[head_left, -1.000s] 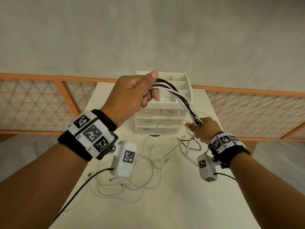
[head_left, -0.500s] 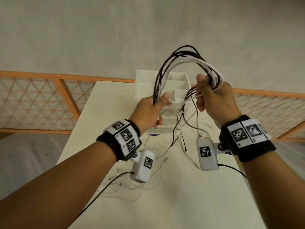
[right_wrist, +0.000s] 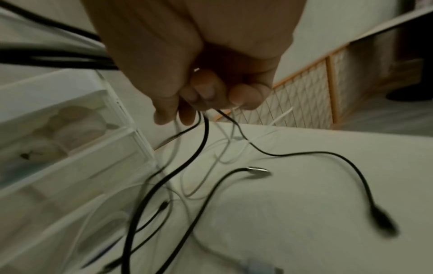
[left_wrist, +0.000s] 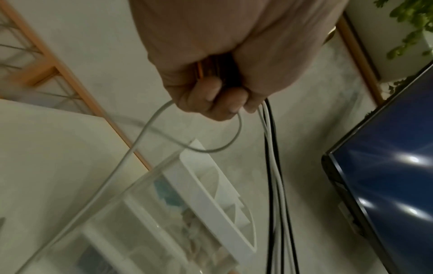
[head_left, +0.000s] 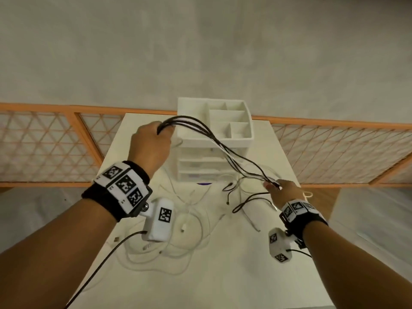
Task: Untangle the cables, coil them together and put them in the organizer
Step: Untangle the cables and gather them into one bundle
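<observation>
On the left, the bundle of cables (head_left: 196, 130) is held up high by the left hand (head_left: 151, 146). The fingers (left_wrist: 211, 96) are curled tight round the black and white strands, as is seen in the left wrist view. One white loop (left_wrist: 211, 144) hangs loose under the fist.

In the middle, the white organizer (head_left: 215, 139) is seen at the far end of the table (head_left: 245, 275). The top compartments are open. The strands are stretched across its front, from high on the left down to low on the right. More white cables (head_left: 178, 248) are left lying loose on the table, apart from the bundle.

On the right, the low end of the bundle is pinched by the right hand (head_left: 281, 192), close above the table. Black tails with plugs (right_wrist: 379, 220) are dangling from it.

A few things could go wrong. A plug could be caught on the organizer's edge when the strands are pulled, and the organizer could be tipped or dragged. A thin strand could be let slip from the pinch. The loose white cables could be forgotten, or snagged by the dangling tails, so a new knot could be made.
</observation>
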`<state>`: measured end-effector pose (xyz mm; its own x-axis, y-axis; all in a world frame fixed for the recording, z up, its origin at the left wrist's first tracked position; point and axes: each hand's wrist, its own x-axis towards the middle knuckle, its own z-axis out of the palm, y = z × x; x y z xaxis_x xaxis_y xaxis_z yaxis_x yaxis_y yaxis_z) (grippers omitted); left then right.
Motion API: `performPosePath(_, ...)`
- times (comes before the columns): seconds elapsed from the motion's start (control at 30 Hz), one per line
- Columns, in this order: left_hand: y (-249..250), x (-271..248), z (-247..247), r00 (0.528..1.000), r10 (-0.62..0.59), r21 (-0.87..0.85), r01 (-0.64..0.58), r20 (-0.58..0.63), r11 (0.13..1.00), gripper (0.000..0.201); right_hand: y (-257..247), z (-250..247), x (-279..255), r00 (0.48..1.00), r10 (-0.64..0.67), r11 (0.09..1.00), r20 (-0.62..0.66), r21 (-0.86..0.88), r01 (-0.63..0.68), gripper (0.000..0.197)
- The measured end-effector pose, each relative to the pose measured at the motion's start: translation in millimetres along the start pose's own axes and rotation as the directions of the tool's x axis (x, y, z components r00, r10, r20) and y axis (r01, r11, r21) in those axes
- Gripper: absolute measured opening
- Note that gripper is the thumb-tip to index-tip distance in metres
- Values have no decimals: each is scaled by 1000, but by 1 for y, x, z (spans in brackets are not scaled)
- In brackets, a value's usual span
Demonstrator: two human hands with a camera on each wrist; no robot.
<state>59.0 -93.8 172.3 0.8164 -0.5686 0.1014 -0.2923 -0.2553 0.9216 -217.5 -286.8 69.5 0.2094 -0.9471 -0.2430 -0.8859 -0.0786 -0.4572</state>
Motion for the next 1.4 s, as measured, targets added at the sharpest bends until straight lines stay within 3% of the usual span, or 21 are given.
performPosePath(0.1, -5, 5, -13, 994, -107, -42, 106, -24, 993, 35, -3, -10, 10, 989, 9, 987, -146, 162, 15, 32)
performPosePath(0.27, -17, -7, -20, 976, -195, 26, 193, 101, 981, 36, -24, -43, 21, 963, -60, 948, -263, 288, 137, 25)
performPosePath(0.33, -16, -14, -18, 978, -156, 137, 137, 139, 981, 38, -32, -47, 15, 964, -89, 952, -251, 264, 157, 38)
performPosePath(0.4, -5, -20, -18, 985, -67, 291, 18, 161, 957, 44, -45, -44, -3, 972, -200, 956, -125, 193, 221, 68)
performPosePath(0.43, 4, -22, -16, 984, -19, 332, -42, 177, 943, 46, -54, -41, -16, 947, -319, 923, -41, 213, 320, 78)
performPosePath(0.5, 21, -26, -10, 963, 46, 323, -134, 266, 937, 44, -74, -33, -43, 823, -553, 784, 127, 413, 463, 89)
performPosePath(0.57, 35, -31, 0, 911, 86, 302, -221, 403, 927, 39, -92, -23, -61, 718, -668, 685, 197, 541, 488, 81)
performPosePath(0.6, 40, -34, 5, 884, 97, 288, -250, 456, 924, 38, -98, -17, -65, 712, -675, 691, 194, 504, 518, 66)
performPosePath(0.67, 49, -38, 11, 845, 128, 218, -276, 519, 936, 39, -100, -5, -65, 764, -627, 770, 152, 267, 579, 33)
performPosePath(0.7, 53, -39, 12, 833, 153, 173, -284, 531, 943, 39, -95, 0, -62, 801, -589, 805, 107, 170, 569, 27)
performPosePath(0.8, 62, -36, 4, 816, 200, 175, -342, 542, 923, 42, -83, -5, -56, 867, -490, 854, -91, 152, 498, 39)
performPosePath(0.9, 57, -33, 5, 797, 112, 302, -349, 593, 887, 40, -94, -30, -62, 822, -534, 798, -200, 202, 568, 52)
performPosePath(0.97, 48, -33, 15, 796, 63, 343, -330, 603, 879, 34, -104, -39, -68, 769, -588, 764, -252, 140, 630, 36)
performPosePath(1.03, 37, -32, 25, 825, 7, 402, -282, 565, 871, 28, -111, -41, -73, 764, -616, 770, -191, 59, 635, 26)
performPosePath(1.1, 31, -31, 30, 854, -50, 458, -227, 518, 859, 25, -113, -43, -78, 780, -613, 784, -126, 30, 621, 29)
performPosePath(1.2, 30, -30, 30, 826, -3, 395, -267, 564, 879, 25, -116, -50, -84, 744, -637, 740, -203, 108, 663, 57)
performPosePath(1.27, 37, -34, 28, 792, 93, 279, -318, 603, 906, 29, -118, -46, -84, 738, -667, 740, -101, 25, 672, 74)
performPosePath(1.3, 41, -35, 27, 780, 126, 222, -323, 614, 920, 30, -118, -39, -83, 747, -665, 747, -18, -40, 664, 64)
performPosePath(1.37, 48, -36, 24, 767, 165, 128, -307, 620, 943, 30, -110, -21, -68, 797, -596, 794, 100, -79, 603, 23)
performPosePath(1.4, 51, -37, 21, 769, 181, 76, -285, 613, 955, 31, -101, -11, -57, 835, -528, 839, 153, -58, 541, 19)
